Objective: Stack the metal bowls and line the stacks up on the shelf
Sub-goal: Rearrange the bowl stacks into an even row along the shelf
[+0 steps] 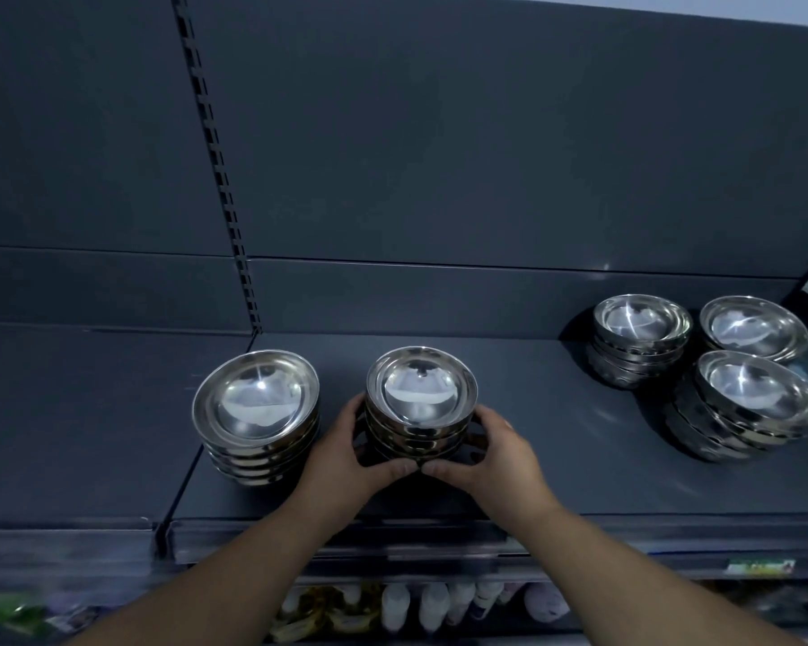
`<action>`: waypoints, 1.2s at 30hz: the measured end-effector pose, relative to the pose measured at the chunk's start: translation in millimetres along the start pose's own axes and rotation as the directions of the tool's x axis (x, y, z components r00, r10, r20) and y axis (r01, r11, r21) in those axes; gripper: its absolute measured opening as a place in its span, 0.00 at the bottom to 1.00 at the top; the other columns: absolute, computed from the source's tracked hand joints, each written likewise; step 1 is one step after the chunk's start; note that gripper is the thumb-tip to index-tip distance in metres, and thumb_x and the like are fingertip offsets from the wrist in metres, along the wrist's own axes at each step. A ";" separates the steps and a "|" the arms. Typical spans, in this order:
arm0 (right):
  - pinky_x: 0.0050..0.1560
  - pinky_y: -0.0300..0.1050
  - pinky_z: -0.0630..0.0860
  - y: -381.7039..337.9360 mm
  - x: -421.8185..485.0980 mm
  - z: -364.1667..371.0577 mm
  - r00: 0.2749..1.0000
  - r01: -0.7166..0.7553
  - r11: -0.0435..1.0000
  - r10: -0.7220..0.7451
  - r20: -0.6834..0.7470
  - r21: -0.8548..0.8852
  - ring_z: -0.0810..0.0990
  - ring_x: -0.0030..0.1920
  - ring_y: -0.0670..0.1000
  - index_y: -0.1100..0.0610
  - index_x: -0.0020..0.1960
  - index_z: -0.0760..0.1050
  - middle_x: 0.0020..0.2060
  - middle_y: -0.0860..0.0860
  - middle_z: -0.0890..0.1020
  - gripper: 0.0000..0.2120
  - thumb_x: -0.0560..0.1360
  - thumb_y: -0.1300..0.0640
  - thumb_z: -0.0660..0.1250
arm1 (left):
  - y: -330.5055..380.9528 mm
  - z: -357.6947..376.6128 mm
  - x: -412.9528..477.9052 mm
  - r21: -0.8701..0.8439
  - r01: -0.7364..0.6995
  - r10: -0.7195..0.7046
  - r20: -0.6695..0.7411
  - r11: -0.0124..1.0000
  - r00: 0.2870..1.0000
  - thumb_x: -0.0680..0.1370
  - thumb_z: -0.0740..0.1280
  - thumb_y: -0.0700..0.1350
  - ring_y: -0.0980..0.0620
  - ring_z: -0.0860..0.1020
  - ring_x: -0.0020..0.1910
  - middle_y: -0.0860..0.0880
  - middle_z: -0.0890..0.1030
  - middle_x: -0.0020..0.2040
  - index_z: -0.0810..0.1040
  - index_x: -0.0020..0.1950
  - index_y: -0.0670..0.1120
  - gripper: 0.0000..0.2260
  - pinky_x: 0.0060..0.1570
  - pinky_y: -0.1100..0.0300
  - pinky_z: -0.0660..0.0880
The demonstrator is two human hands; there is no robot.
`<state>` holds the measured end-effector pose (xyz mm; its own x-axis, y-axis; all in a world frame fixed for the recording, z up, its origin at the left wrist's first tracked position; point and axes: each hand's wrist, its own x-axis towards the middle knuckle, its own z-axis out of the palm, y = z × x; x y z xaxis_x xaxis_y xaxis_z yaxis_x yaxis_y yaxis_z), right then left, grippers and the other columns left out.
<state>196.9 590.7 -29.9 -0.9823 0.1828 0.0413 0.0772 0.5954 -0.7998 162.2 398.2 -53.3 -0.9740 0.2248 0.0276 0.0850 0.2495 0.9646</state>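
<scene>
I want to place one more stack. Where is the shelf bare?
The shelf is bare between the held stack and the three right stacks, and left of the left stack. The far right is crowded; left hand and right hand grip the held stack.

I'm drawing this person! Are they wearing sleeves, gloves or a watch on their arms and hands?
No. The left hand and right hand are bare, without gloves or rings I can see. The left arm and right arm show no sleeves, watch or bracelet.
</scene>
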 end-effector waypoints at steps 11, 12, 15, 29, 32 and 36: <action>0.58 0.33 0.67 1.8 0.7 1.3 1.000 -0.020 1.000 0.020 -0.010 0.000 0.73 0.61 0.43 0.49 0.70 0.68 0.64 0.46 0.75 0.43 0.59 0.49 0.82 | 0.0 1.1 0.7 0.021 0.034 -0.034 0.003 0.999 0.999 0.64 0.80 0.44 0.60 0.73 0.63 0.58 0.75 0.63 0.62 0.69 0.59 0.40 0.64 0.60 0.71; 0.58 0.33 0.68 1.7 0.9 1.2 1.000 -0.021 1.000 0.021 -0.009 -0.004 0.73 0.61 0.44 0.49 0.70 0.67 0.64 0.46 0.75 0.43 0.59 0.48 0.82 | 0.5 0.9 0.4 0.028 0.040 -0.040 0.005 0.999 0.999 0.64 0.80 0.44 0.59 0.74 0.64 0.58 0.76 0.63 0.62 0.70 0.59 0.41 0.65 0.59 0.71; 0.60 0.35 0.69 1.3 1.2 -0.3 0.999 -0.027 0.999 0.027 0.024 -0.034 0.73 0.62 0.44 0.49 0.72 0.66 0.65 0.46 0.74 0.45 0.59 0.48 0.82 | 3.6 -0.4 -1.0 0.063 0.050 -0.050 0.000 0.997 0.999 0.63 0.81 0.44 0.59 0.74 0.64 0.58 0.76 0.62 0.62 0.69 0.60 0.41 0.62 0.64 0.71; 0.65 0.46 0.71 13.9 -14.5 -94.1 0.998 -0.054 0.877 0.058 -0.006 -0.477 0.70 0.67 0.51 0.48 0.71 0.67 0.69 0.48 0.70 0.33 0.70 0.38 0.70 | 105.5 34.5 -3.2 0.692 -0.369 0.429 0.094 0.620 0.898 0.68 0.74 0.60 0.50 0.58 0.76 0.51 0.62 0.76 0.65 0.73 0.48 0.38 0.74 0.55 0.56; 0.62 0.46 0.73 33.7 -24.4 -132.2 0.995 -0.096 0.846 0.079 -0.055 -0.525 0.73 0.65 0.50 0.47 0.68 0.70 0.65 0.48 0.74 0.30 0.70 0.36 0.69 | 116.0 79.1 5.1 0.754 -0.417 0.394 0.227 0.507 0.890 0.71 0.70 0.61 0.49 0.54 0.77 0.50 0.58 0.77 0.61 0.76 0.48 0.38 0.75 0.56 0.52; 0.55 0.45 0.75 79.3 -43.1 -189.4 0.983 -0.177 0.772 0.171 -0.068 -0.611 0.79 0.58 0.53 0.47 0.60 0.76 0.57 0.50 0.80 0.24 0.70 0.34 0.66 | 110.7 149.8 15.4 0.781 -0.409 0.270 0.313 0.471 0.910 0.72 0.67 0.63 0.49 0.51 0.78 0.49 0.53 0.79 0.57 0.77 0.49 0.39 0.75 0.56 0.50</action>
<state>277.7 778.3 18.4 -0.9407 0.3348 -0.0551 0.3373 0.9051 -0.2590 188.0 570.4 14.7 -0.7978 0.5674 0.2039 0.6026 0.7616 0.2385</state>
